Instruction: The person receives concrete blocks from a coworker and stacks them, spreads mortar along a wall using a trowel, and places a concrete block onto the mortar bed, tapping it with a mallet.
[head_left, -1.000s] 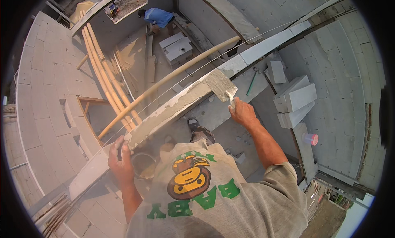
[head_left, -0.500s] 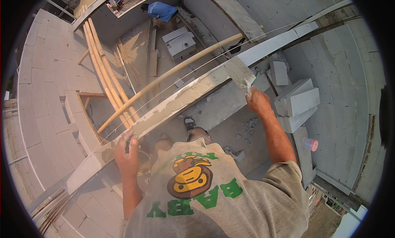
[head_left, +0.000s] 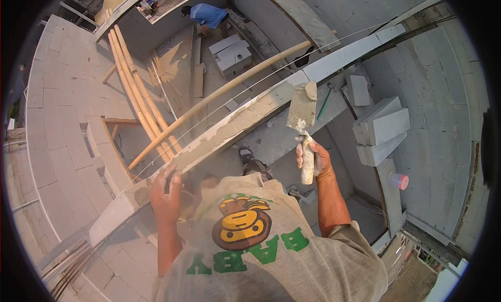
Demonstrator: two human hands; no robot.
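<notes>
The trowel [head_left: 301, 123] slants slightly, its broad, squarish blade caked with grey mortar [head_left: 301, 107] — a rounded lump [head_left: 310, 90] near the far end — and its pale, smeared handle [head_left: 308, 164] lying nearest. A ragged-edged mortar bed [head_left: 236, 124] runs diagonally along the wall top [head_left: 114, 217], ending at bare white blocks [head_left: 342, 59].

The trowel [head_left: 302, 125] is coated with grey mortar [head_left: 310, 92] on its blade [head_left: 301, 110], and its off-white handle [head_left: 308, 167] is smeared with grey. Below the trowel, a beige-grey shirt [head_left: 290, 216] is printed with a brown-and-yellow monkey head [head_left: 241, 224] and green lettering [head_left: 267, 253]. To the trowel's right, a tub [head_left: 400, 181] is coloured pink at one end and stacked blocks [head_left: 386, 127] are toned pale grey; to its left, bamboo poles [head_left: 148, 125] are toned tan.
</notes>
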